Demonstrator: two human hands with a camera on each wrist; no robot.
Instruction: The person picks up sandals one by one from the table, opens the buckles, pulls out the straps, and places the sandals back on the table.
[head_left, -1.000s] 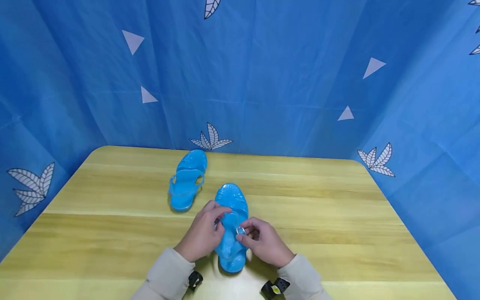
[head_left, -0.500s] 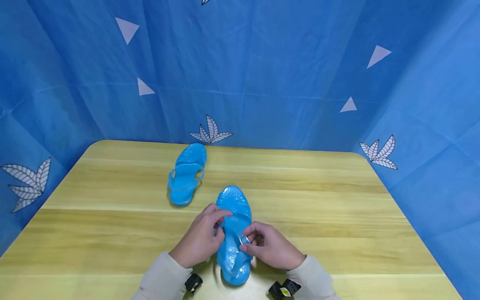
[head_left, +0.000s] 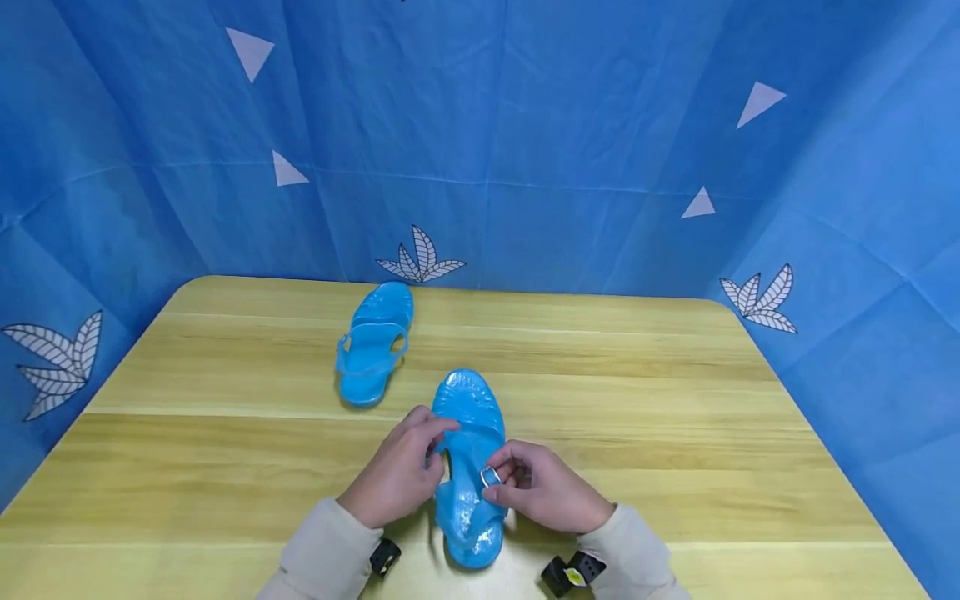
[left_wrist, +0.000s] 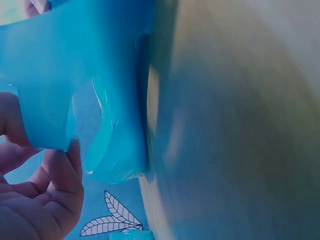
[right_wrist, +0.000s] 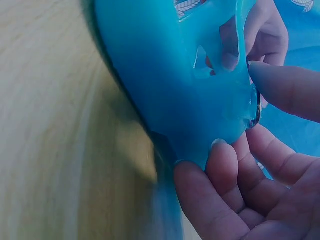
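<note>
A shiny blue jelly sandal [head_left: 468,396] lies near the table's front, toe pointing away. My left hand [head_left: 397,475] is at its left side; in the left wrist view its thumb and fingertips [left_wrist: 65,167] pinch the lower end of a translucent blue strap [left_wrist: 45,110]. My right hand [head_left: 551,492] holds the silver-rimmed buckle [head_left: 490,476] at the sandal's right side. In the right wrist view the thumb is above the buckle [right_wrist: 255,107] and the fingers are below it, against the sandal's side. The matching sandal [head_left: 369,350] lies farther back on the left, untouched.
The wood-grain table [head_left: 637,400] extends to both sides of the sandals. A blue curtain [head_left: 525,108] with white triangles and leaf prints stands behind and beside it. Black wrist straps [head_left: 573,573] are worn over the light sleeves [head_left: 330,550].
The near sandal has shifted slightly toward me and to the right, my right hand moving with it. A gap now shows beside the strap at my left fingers. The head view has tilted down.
</note>
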